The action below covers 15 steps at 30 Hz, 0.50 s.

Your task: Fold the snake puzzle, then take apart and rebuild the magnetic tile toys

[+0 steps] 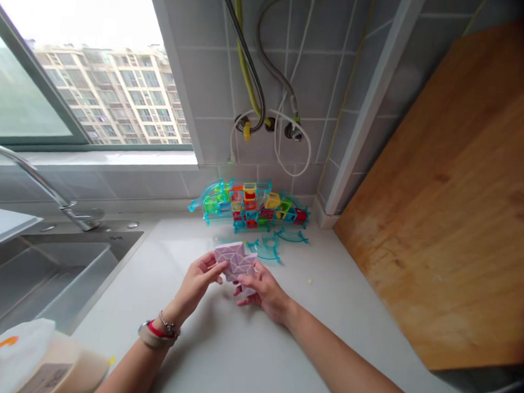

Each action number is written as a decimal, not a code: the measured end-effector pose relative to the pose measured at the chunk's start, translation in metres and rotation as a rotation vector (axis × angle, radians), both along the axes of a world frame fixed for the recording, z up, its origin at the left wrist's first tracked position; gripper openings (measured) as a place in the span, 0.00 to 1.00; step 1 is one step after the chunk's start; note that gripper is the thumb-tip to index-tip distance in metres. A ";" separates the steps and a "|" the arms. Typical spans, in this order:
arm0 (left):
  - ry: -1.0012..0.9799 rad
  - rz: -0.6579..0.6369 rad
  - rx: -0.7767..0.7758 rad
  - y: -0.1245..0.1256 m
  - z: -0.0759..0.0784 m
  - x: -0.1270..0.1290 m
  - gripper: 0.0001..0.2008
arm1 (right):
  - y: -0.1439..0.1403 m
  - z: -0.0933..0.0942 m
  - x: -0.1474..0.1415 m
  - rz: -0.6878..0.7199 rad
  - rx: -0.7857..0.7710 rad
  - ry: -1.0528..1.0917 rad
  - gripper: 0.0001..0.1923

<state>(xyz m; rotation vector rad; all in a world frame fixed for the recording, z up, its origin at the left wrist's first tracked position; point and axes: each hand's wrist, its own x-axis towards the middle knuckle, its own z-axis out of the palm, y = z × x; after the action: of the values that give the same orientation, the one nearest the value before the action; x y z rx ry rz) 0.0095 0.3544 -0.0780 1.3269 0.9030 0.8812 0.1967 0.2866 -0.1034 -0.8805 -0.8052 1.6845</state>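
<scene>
Both of my hands are closed on a stack of lilac patterned tiles (236, 261), held just above the white counter (246, 352): my left hand (200, 280) pinches its left edge with the fingertips, my right hand (262, 289) cups it from below and the right (thumb on top). Just beyond lie clear teal curved pieces (269, 246), then a colourful marble-run toy (249, 206) against the tiled wall. The sink (45, 280) is to my left, a wooden board (452, 216) to my right.

Pale purple tiles (236, 260) with a raised triangle pattern, stacked unevenly, held tilted above the counter.
</scene>
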 end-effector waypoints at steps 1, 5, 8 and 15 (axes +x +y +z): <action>-0.047 0.071 -0.021 0.004 -0.001 -0.004 0.20 | 0.000 -0.001 -0.001 -0.066 -0.016 0.009 0.30; -0.223 0.427 -0.042 0.028 -0.009 -0.026 0.19 | -0.001 -0.004 -0.004 -0.200 -0.064 -0.009 0.27; -0.204 0.704 0.036 0.045 -0.017 -0.043 0.19 | -0.003 -0.005 -0.006 -0.157 -0.035 -0.058 0.21; -0.107 0.833 -0.033 0.074 -0.028 -0.056 0.12 | -0.002 -0.005 -0.006 -0.066 0.031 -0.122 0.17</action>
<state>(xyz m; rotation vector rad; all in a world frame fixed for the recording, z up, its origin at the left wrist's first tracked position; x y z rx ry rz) -0.0469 0.4288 -0.1058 0.8398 1.4056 1.5414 0.1909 0.2845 -0.1088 -0.9853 -0.8733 1.5684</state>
